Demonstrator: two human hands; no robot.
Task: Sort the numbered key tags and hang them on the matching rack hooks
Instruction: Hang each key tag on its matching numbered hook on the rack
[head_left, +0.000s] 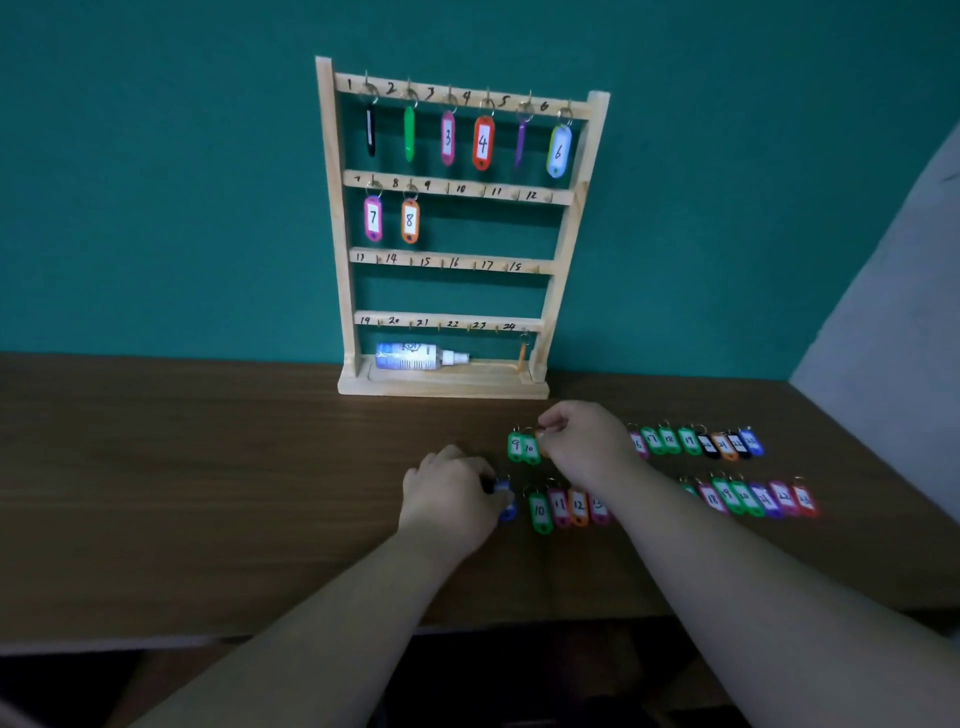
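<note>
Two picks at once, down among the loose tags.

The right hand (587, 441) pinches the ring end of what looks like an orange tag (541, 447), its number hidden. The left hand (449, 491) curls round a blurred blue tag (505, 503). The green tags (515, 446) lie just left of the right pinch, and a lift could snag and drag them. That forearm could sweep the near row (569, 506) beneath it. Well beyond, the rack (566, 234) is filled only through 8, so an unread number risks the wrong hook.

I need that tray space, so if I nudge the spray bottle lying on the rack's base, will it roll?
Probably: the spray bottle looks round and lies on its side. The rack base looks recessed, so its lip may stop it. Small, so probably light.
</note>
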